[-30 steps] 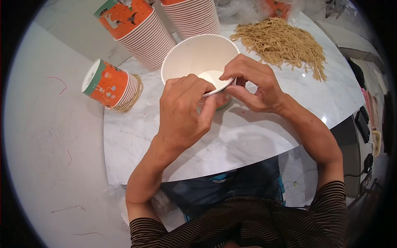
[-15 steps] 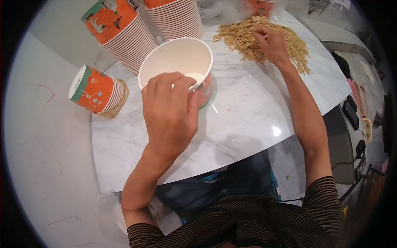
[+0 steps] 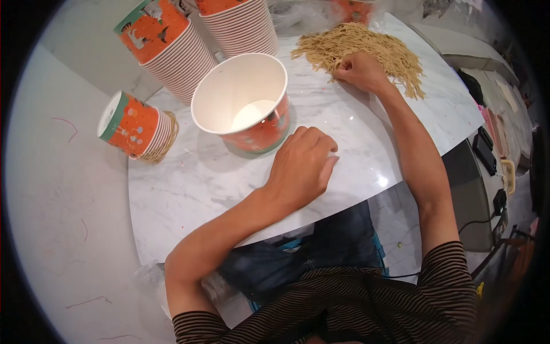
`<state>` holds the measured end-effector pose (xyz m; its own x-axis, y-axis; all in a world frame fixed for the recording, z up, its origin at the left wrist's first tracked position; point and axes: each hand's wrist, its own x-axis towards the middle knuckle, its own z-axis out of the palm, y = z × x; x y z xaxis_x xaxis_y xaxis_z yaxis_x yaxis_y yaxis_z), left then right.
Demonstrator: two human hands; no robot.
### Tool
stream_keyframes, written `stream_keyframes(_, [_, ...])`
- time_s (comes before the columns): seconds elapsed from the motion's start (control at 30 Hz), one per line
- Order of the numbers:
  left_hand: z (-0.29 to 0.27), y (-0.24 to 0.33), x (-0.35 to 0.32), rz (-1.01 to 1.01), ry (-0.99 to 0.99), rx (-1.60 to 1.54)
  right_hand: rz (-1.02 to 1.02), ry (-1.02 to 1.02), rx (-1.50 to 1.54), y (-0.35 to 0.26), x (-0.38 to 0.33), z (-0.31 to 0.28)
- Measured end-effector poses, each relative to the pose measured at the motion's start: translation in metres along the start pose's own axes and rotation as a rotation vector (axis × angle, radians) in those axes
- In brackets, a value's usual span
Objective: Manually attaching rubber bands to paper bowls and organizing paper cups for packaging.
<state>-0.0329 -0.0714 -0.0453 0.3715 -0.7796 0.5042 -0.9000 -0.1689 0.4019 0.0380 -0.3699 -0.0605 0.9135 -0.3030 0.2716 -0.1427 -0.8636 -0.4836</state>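
Note:
A large paper bucket (image 3: 264,131), white inside with an orange and green printed outside, stands on the marbled table with its mouth tilted toward me. My left hand (image 3: 303,166) hovers just right of it, apart from its rim; the fingers curl loosely, a small gap shows between thumb and forefinger, and nothing is seen in them. At the near edge of a heap of thin tan strands (image 3: 366,43), which look like rubber bands or cord, my right hand (image 3: 362,71) is closed with thumb and forefinger together. What it pinches, if anything, cannot be made out.
Two tall stacks of nested orange paper buckets (image 3: 179,60) rise at the back left. A small cup stack (image 3: 137,127) with tan strands round its rims lies left, near the wall. Clear plastic wrap (image 3: 301,17) sits behind the heap. A grey seat (image 3: 472,200) stands beyond the table's right edge.
My left hand has let go of the bucket's rim and moved right and nearer to me. My right hand has shifted left and down to the heap's near edge.

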Motion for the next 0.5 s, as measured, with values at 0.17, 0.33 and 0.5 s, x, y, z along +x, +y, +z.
stream_keyframes(0.17, [0.024,-0.024,0.024,-0.251,-0.065,-0.2,-0.022,0.007,0.148,0.015,0.005,-0.003])
stream_keyframes(0.33, [0.039,-0.037,0.055,-0.434,-0.047,-0.309,0.059,-0.098,0.285,0.024,0.012,-0.008])
stream_keyframes(0.5, [0.055,-0.051,0.072,-0.51,0.069,-0.313,0.038,-0.085,0.189,0.01,0.006,-0.004])
